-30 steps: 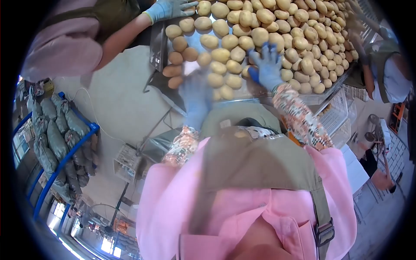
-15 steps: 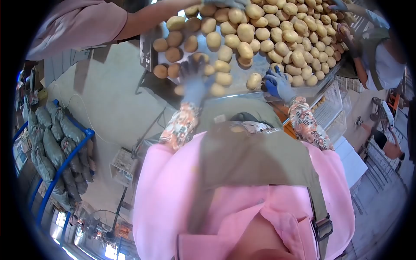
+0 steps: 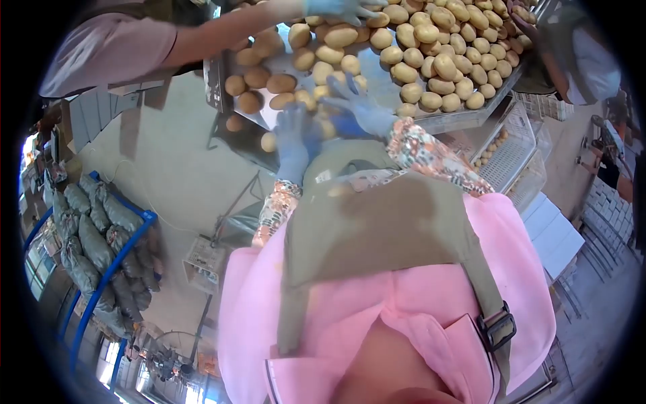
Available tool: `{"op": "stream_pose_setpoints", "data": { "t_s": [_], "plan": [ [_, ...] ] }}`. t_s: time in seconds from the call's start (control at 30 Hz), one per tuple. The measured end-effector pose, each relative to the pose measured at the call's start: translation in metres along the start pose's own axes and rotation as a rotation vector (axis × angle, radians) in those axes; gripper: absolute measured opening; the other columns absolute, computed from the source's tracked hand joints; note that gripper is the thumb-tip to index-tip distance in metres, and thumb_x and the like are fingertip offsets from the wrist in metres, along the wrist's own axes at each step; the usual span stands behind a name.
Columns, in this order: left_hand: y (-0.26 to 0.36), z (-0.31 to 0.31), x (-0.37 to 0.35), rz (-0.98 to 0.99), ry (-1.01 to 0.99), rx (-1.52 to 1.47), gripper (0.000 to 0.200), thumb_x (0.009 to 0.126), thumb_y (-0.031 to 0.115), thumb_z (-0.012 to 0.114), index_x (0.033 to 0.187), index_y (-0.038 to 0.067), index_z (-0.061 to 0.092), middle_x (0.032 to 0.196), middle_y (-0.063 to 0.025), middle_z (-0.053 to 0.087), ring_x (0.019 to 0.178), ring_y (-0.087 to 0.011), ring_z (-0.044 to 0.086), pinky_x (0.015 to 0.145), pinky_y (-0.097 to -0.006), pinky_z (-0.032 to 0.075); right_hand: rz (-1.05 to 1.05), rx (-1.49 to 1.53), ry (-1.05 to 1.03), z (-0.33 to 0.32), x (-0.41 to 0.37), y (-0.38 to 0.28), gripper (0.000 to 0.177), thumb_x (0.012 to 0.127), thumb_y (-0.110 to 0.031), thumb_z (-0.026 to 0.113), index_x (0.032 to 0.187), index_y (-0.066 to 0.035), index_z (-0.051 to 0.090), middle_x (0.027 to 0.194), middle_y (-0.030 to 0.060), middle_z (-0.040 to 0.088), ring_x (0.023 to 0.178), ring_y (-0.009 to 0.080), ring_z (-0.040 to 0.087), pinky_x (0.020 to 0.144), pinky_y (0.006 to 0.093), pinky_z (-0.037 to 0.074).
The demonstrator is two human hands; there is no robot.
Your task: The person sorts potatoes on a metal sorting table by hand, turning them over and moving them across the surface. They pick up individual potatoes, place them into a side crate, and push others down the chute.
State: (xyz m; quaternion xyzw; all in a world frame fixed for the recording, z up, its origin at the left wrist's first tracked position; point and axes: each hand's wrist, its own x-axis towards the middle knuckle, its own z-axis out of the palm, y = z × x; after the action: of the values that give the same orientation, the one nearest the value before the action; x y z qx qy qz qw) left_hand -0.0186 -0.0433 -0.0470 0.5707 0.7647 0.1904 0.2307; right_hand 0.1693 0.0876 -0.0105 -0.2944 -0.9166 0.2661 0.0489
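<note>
Many potatoes (image 3: 444,66) lie on a metal sorting table (image 3: 377,84), heaped thickly to the right and scattered on the left. My left hand (image 3: 294,139), in a blue-grey glove, is at the table's near left edge with its fingers stretched out, somewhat blurred. Just left of it is a potato (image 3: 268,141). My right hand (image 3: 362,110), gloved alike, reaches leftward over the near edge with fingers spread, beside several loose potatoes (image 3: 323,73). Neither hand visibly grips a potato. The potatoes between my hands are blurred and partly hidden.
A co-worker's gloved hand (image 3: 343,9) reaches over the potatoes from the left. Another person (image 3: 582,57) stands at the right end. Plastic crates (image 3: 509,158) sit at lower right. Filled sacks (image 3: 94,232) rest in a blue frame (image 3: 111,276) on the left.
My right hand has moved left from beside the heap, close to my left hand. Several potatoes near the left edge have shifted. The co-worker's hand remains over the potatoes, and the view has shifted slightly.
</note>
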Motion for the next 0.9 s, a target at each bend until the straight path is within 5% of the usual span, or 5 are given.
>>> {"op": "stream_pose_setpoints", "data": {
  "t_s": [0.1, 0.3, 0.57, 0.8, 0.9],
  "plan": [
    [0.019, -0.030, 0.001, -0.070, -0.341, 0.268, 0.074, 0.085, 0.052, 0.055, 0.149, 0.029, 0.027, 0.156, -0.0036, 0.024, 0.139, -0.0430, 0.022, 0.109, -0.0618, 0.017, -0.164, 0.125, -0.029, -0.022, -0.034, 0.019, 0.040, 0.089, -0.025, 0.059, 0.128, -0.017, 0.055, 0.146, 0.0118, 0.039, 0.129, 0.0376, 0.041, 0.103, 0.0457, 0.039],
    [-0.032, -0.002, -0.019, -0.318, 0.138, 0.361, 0.071, 0.088, 0.045, 0.053, 0.149, 0.018, 0.029, 0.152, -0.0149, 0.028, 0.137, -0.0413, 0.025, 0.109, -0.0583, 0.019, 0.505, 0.408, 0.150, -0.065, -0.057, 0.099, 0.040, 0.095, -0.033, 0.048, 0.127, -0.009, 0.055, 0.104, 0.0121, 0.066, 0.089, 0.0211, 0.064, 0.079, 0.0338, 0.050],
    [0.043, -0.036, 0.042, 0.194, 0.118, 0.182, 0.049, 0.090, 0.028, 0.056, 0.133, 0.008, 0.047, 0.139, -0.0184, 0.043, 0.127, -0.0383, 0.040, 0.104, -0.0507, 0.030, 0.559, -0.041, -0.065, -0.061, 0.069, 0.119, 0.058, 0.086, -0.035, 0.053, 0.140, -0.022, 0.037, 0.139, 0.0246, 0.039, 0.123, 0.0436, 0.046, 0.097, 0.0466, 0.044],
    [0.060, 0.002, 0.047, 0.271, -0.171, 0.161, 0.059, 0.091, 0.042, 0.051, 0.142, 0.015, 0.040, 0.149, -0.0142, 0.033, 0.137, -0.0390, 0.028, 0.109, -0.0565, 0.022, 0.445, -0.046, -0.481, -0.019, 0.041, 0.108, 0.050, 0.089, -0.032, 0.051, 0.136, -0.019, 0.042, 0.124, 0.0224, 0.055, 0.115, 0.0344, 0.056, 0.095, 0.0442, 0.046],
    [0.042, -0.011, 0.038, 0.143, -0.259, 0.139, 0.068, 0.089, 0.049, 0.051, 0.147, 0.020, 0.032, 0.153, -0.0126, 0.026, 0.140, -0.0397, 0.021, 0.110, -0.0600, 0.016, 0.526, 0.272, -0.134, -0.021, 0.000, 0.081, 0.044, 0.086, -0.037, 0.062, 0.119, -0.009, 0.052, 0.109, 0.0147, 0.063, 0.098, 0.0327, 0.062, 0.078, 0.0409, 0.050]
  ]
}}
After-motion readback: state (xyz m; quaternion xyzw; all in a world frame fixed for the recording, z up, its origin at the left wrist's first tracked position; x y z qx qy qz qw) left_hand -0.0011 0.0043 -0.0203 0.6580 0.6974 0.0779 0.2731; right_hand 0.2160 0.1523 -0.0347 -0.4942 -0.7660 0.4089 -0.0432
